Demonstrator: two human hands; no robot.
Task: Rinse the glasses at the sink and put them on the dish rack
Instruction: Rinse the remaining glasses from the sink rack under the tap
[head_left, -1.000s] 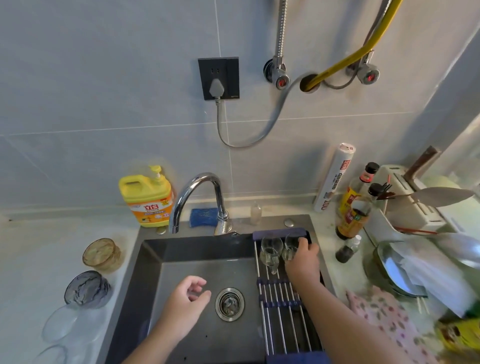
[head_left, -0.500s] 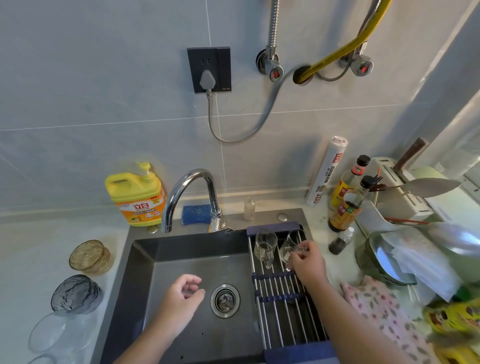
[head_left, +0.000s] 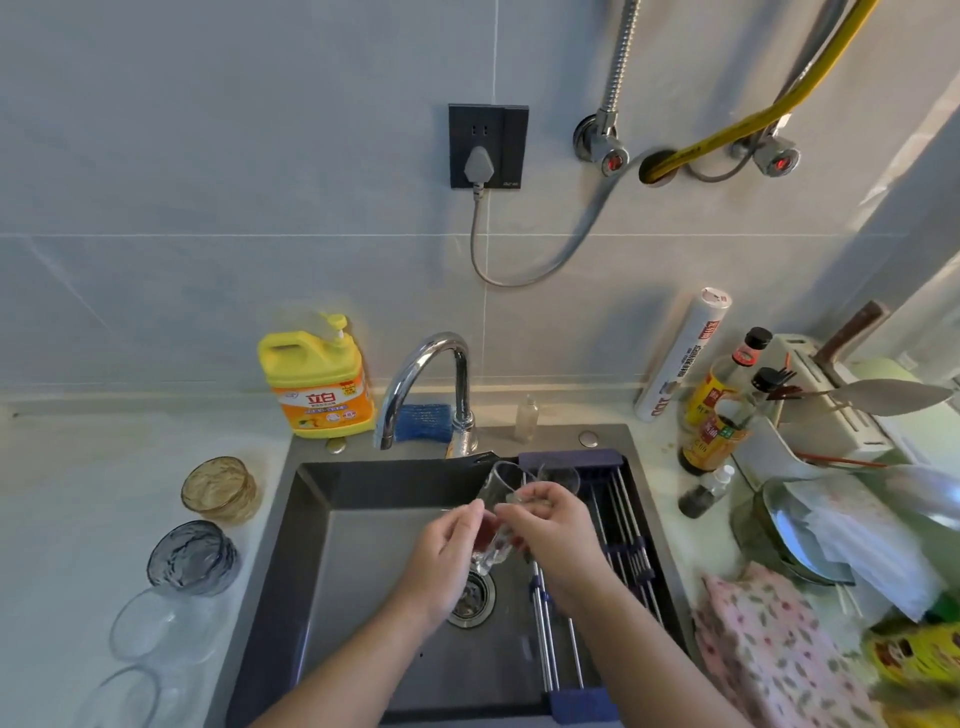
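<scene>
Over the dark sink (head_left: 358, 571), both hands meet on one clear glass (head_left: 500, 482), which is tilted with its rim toward the faucet (head_left: 415, 374). My left hand (head_left: 447, 551) grips its lower part from the left, and my right hand (head_left: 550, 530) grips it from the right. A second clear glass (head_left: 565, 475) stands at the far end of the roll-up dish rack (head_left: 621, 519), just behind my right hand. On the left counter wait an amber glass (head_left: 221, 488), a grey-blue glass (head_left: 192, 558) and two clear glasses (head_left: 161, 623). No water shows at the spout.
A yellow detergent jug (head_left: 317, 379) and a blue sponge (head_left: 423, 421) sit behind the sink. Sauce bottles (head_left: 714, 415), a utensil holder (head_left: 826, 410), a metal bowl (head_left: 795, 540) and a floral cloth (head_left: 774, 654) crowd the right counter. The drain (head_left: 470, 597) lies below my hands.
My right hand has lifted one glass off the far end of the rack and carried it left over the sink. My left hand has risen from the basin and closed on the same glass.
</scene>
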